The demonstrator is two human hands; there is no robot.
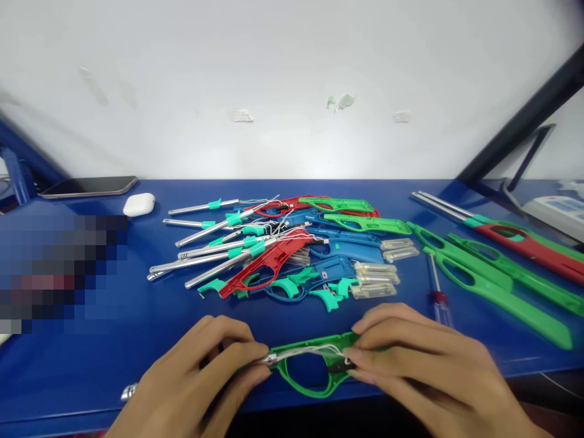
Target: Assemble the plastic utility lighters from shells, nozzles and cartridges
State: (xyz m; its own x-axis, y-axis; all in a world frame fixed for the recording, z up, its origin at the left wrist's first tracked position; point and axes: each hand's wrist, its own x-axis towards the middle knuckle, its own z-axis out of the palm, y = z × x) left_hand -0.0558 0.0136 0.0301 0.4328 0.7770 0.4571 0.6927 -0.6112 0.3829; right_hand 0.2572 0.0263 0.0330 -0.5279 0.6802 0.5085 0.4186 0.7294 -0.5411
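Low in the head view, a green lighter handle shell (306, 389) with a trigger loop lies between my two hands. My left hand (205, 374) is closed on a metal lighter tube (129, 391) at the shell's left end; the tube's far tip shows left of the hand. White wires (310, 348) run from the tube across the shell. At the other end, my right hand (424, 365) pinches the shell, its fingertips over the wire ends and a small black part (338, 367). Those fingertips hide the shell's right end.
Beyond my hands lie metal tubes (214, 230), red shells (269, 261), blue shells (351, 248), teal triggers (326, 298) and clear tanks (375, 291). Rightward are a screwdriver (440, 301), green shells (506, 298) and a red lighter (524, 240). A phone (91, 186) and white case (139, 204) sit left.
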